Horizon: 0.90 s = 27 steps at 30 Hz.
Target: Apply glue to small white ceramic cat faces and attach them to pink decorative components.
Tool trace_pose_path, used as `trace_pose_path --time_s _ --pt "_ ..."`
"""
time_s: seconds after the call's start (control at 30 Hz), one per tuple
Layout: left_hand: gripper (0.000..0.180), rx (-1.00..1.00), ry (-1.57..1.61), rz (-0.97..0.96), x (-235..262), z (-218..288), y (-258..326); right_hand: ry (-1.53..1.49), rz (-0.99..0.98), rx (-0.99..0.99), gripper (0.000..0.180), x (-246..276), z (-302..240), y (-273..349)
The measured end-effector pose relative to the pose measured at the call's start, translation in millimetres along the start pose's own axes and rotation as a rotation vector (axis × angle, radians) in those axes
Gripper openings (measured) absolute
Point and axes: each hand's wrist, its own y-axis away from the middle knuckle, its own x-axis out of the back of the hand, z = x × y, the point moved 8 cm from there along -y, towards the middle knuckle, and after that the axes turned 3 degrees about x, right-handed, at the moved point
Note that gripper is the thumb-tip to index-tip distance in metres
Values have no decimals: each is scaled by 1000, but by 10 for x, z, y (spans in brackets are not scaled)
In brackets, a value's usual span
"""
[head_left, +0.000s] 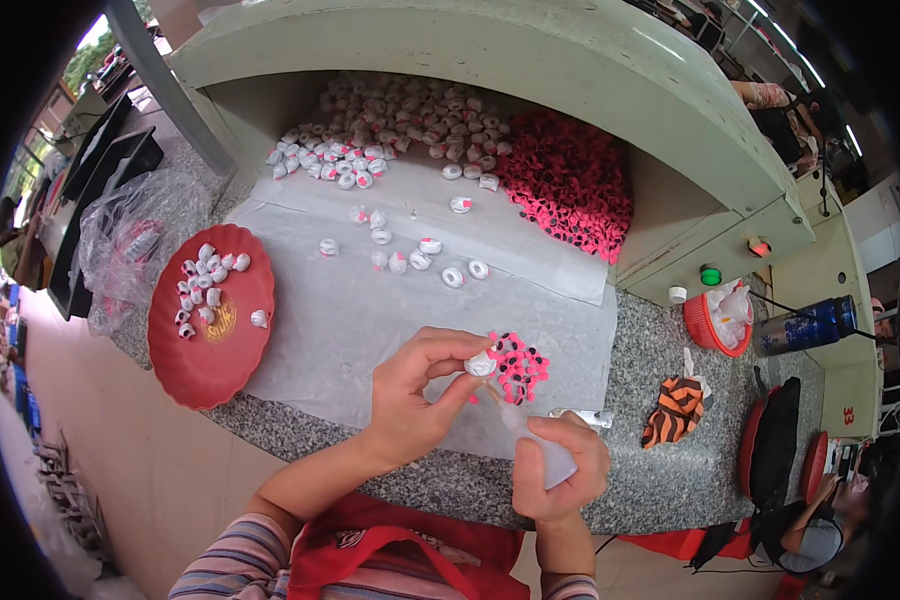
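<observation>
Between thumb and fingers, my left hand [422, 388] pinches a small white round piece [481, 364] with a bit of pink on it. My right hand [567, 462] is wrapped around a translucent squeeze bottle [536, 448], its thin nozzle pointing up at the underside of the piece. Just beyond both hands lies a little heap of pink and black bits [520, 366] on white paper [340, 320]. Several similar white pieces [420, 260] are scattered farther back on the paper. Whether liquid is leaving the nozzle is too small to tell.
A red scalloped plate [175, 365] with several white pieces stands at left, beside a clear plastic bag [135, 235]. Under the pale green shelf [450, 40] are piles of white pieces and pink bits [570, 190]. At right are a red basket [718, 335], a blue bottle [805, 326] and a striped cloth [674, 411].
</observation>
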Motion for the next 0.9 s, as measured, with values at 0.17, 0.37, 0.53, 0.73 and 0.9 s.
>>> trace_pose_path --time_s 0.17,0.37,0.53,0.73,0.9 --pt "25 17 14 31 24 -26 -13 33 -41 -96 16 -1 18 14" --pt "26 108 166 16 -15 -66 -19 37 37 -5 21 53 24 15" --pt "25 135 201 -2 -36 -109 -9 26 25 -2 21 39 16 2" --pt "25 141 206 -6 -41 -113 -12 31 6 8 21 27 12 4" --pt "26 157 227 -14 -52 -139 1 19 10 18 22 8 4 4"
